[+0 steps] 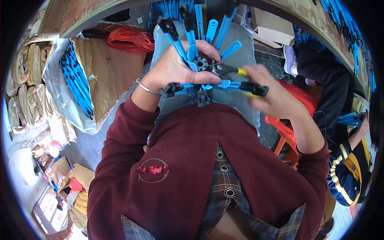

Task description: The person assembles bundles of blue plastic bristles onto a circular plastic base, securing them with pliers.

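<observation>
My left hand (176,70) is closed around the middle of a spoked assembly held above my lap. At its centre sits a dark notched round hub (201,63). Several blue arms (191,51) fan out from it, many tipped with black end pieces (167,27). Two arms show flat rounded blue ends (212,30). In my right hand (276,94), slightly blurred, are pliers (225,69) with yellow handles. Their jaws are at the right side of the hub, by my left fingertips. A thin wire seems to show there; whether the jaws grip it, I cannot tell.
A wooden bench edge (296,16) curves across the top. To the left are a sack of blue rods (76,82) and a red wire bundle (130,39). On the right stands a red stool (284,134), near another person's dark-clothed leg (326,80).
</observation>
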Demonstrator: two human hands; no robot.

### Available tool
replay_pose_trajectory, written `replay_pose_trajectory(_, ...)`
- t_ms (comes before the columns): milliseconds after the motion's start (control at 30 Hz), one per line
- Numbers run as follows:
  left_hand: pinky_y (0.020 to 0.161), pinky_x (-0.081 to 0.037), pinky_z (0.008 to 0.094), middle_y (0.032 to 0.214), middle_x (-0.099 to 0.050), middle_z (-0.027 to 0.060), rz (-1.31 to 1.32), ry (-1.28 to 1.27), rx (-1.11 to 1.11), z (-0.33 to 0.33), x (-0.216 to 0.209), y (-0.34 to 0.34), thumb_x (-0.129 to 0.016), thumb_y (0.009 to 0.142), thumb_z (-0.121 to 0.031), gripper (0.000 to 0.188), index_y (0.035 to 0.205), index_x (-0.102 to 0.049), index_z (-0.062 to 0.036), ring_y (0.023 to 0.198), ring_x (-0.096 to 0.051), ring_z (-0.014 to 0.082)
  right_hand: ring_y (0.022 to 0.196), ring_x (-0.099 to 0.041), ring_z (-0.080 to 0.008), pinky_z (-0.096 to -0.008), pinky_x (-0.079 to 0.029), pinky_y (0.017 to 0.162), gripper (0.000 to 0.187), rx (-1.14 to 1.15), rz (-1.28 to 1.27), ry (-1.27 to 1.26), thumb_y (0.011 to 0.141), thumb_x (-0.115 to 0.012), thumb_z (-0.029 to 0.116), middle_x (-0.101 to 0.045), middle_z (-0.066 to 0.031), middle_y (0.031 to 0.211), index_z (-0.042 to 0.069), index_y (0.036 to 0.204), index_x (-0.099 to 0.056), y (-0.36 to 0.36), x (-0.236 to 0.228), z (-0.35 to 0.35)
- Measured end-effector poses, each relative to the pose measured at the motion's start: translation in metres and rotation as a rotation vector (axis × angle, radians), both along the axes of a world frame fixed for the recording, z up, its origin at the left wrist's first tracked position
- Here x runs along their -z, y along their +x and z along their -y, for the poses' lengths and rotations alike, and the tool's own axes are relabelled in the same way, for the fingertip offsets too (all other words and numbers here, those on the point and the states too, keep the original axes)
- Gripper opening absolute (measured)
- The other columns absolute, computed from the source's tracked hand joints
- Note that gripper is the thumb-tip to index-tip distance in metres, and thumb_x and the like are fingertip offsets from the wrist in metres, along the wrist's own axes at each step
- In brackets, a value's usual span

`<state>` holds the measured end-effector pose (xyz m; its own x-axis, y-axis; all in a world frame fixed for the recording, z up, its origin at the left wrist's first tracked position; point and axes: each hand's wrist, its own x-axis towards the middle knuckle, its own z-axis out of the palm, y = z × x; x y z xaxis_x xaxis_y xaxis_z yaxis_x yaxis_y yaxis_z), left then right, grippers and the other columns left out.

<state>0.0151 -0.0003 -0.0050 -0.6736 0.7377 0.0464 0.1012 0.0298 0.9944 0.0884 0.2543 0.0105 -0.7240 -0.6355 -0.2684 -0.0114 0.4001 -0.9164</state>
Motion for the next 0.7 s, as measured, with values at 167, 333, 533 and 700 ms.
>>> replay_pose_trajectory(167,0.07,-0.045,0.0243,0.082,-0.062,0.0028,0.02,-0.039,-0.007,-0.003,-0.003,0.002,-0.08,0.061,-0.016,0.034,0.089,-0.064,-0.0043,0.077,-0.058,0.0123,0.076,-0.059,-0.0197,-0.0266,-0.048,0.066,0.067,-0.01,0.326,0.053,0.072,-0.068,0.002,-0.057,-0.0103,0.091,0.001,0.129,-0.031,-0.011,0.0,-0.018)
replay_pose_trajectory(333,0.071,-0.045,0.0244,0.082,-0.061,0.0022,-0.035,0.005,0.15,-0.001,0.0,-0.004,-0.081,0.061,-0.015,0.036,0.09,-0.063,-0.0042,0.076,-0.057,0.0124,0.076,-0.059,-0.0165,-0.0263,-0.048,0.066,0.072,-0.302,1.215,-0.542,0.071,-0.066,0.002,-0.055,-0.0096,0.093,0.003,0.131,-0.026,0.008,0.035,-0.006)
replay_pose_trajectory(533,0.068,-0.046,0.0249,0.081,-0.061,0.003,0.025,-0.018,0.037,0.0,-0.004,0.008,-0.081,0.06,-0.015,0.036,0.089,-0.062,-0.0043,0.075,-0.057,0.0133,0.1,-0.054,-0.0272,-0.0336,-0.045,0.081,0.075,-0.08,0.284,0.104,0.068,-0.059,-0.008,-0.049,-0.0191,0.112,-0.002,0.132,-0.021,0.009,-0.005,0.003)
replay_pose_trajectory(700,0.066,-0.045,0.0245,0.081,-0.06,0.003,-0.08,-0.047,0.004,-0.006,-0.005,0.009,-0.081,0.06,-0.015,0.035,0.086,-0.061,-0.0045,0.075,-0.056,0.0123,0.114,-0.041,-0.0359,-0.0361,-0.037,0.092,0.078,-0.044,-0.331,0.344,0.068,-0.055,-0.008,-0.037,-0.0247,0.125,0.001,0.136,-0.018,0.018,-0.016,0.0)
